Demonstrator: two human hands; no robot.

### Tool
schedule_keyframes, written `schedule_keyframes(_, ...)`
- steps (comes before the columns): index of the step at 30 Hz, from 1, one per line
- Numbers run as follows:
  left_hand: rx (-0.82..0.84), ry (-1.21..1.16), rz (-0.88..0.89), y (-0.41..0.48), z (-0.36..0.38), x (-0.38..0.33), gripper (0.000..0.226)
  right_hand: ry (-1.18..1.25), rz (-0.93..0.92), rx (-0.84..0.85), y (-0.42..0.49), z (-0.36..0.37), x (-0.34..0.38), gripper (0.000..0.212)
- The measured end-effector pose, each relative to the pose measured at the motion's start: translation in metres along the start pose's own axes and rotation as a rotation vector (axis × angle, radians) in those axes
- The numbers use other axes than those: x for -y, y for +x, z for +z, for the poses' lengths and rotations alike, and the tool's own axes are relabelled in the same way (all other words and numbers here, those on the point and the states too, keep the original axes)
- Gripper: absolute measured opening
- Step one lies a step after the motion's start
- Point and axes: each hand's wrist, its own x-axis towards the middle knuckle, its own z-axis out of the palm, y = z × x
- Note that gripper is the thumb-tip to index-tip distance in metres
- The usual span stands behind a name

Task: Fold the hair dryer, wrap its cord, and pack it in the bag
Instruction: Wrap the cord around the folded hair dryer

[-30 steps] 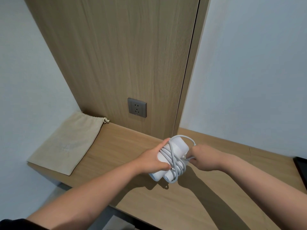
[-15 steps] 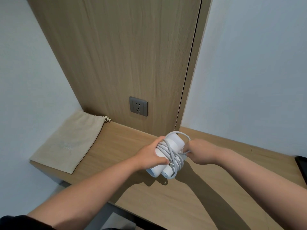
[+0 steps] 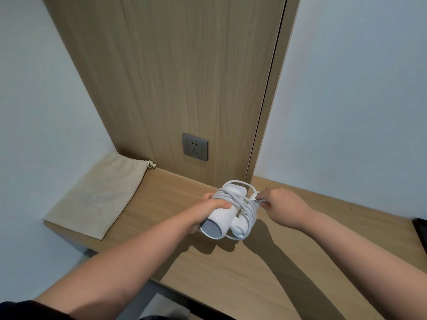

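The white hair dryer (image 3: 219, 221) is folded and held just above the wooden shelf (image 3: 265, 269), its open barrel end facing me. My left hand (image 3: 204, 212) grips the barrel from the left. The white cord (image 3: 240, 199) is wound in several loops round the dryer's body. My right hand (image 3: 280, 205) pinches the cord's plug end at the dryer's right side. The beige drawstring bag (image 3: 97, 195) lies flat and closed at the shelf's left end, well apart from both hands.
A grey wall socket (image 3: 195, 147) sits in the wood panel behind the shelf. A dark object (image 3: 421, 229) shows at the right edge. The shelf's front edge runs diagonally below my left forearm, with floor beyond it.
My right hand has carried the cord's end round the dryer, adding to the loops. The dryer has tipped so its open barrel end faces me more.
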Motion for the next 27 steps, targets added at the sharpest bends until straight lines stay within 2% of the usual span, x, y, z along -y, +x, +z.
schedule_keyframes(2,0.010,-0.038,-0.007,-0.001,0.003,-0.003,0.046,0.095,-0.002,-0.063,-0.004,0.002,0.008,0.022)
schedule_keyframes(5,0.062,-0.060,-0.027,0.000,0.003,-0.007,0.058,0.228,-0.024,-0.146,-0.012,0.004,0.013,0.018)
schedule_keyframes(7,0.075,-0.078,-0.076,-0.001,0.002,-0.010,0.039,0.300,-0.006,-0.166,-0.017,0.007,0.014,0.018)
schedule_keyframes(9,0.096,-0.106,-0.133,-0.001,0.002,-0.010,0.024,0.352,0.014,-0.127,-0.021,0.009,0.014,0.029)
schedule_keyframes(13,0.114,-0.154,-0.171,-0.001,0.003,-0.014,0.029,0.321,0.018,-0.093,-0.019,0.009,0.020,0.035)
schedule_keyframes(20,0.116,-0.248,-0.216,0.002,0.001,-0.012,0.039,0.417,0.022,-0.075,-0.008,0.002,0.017,0.014)
schedule_keyframes(27,0.164,-0.230,-0.205,0.000,-0.005,-0.011,0.047,0.238,0.004,-0.132,-0.005,-0.003,0.011,0.007)
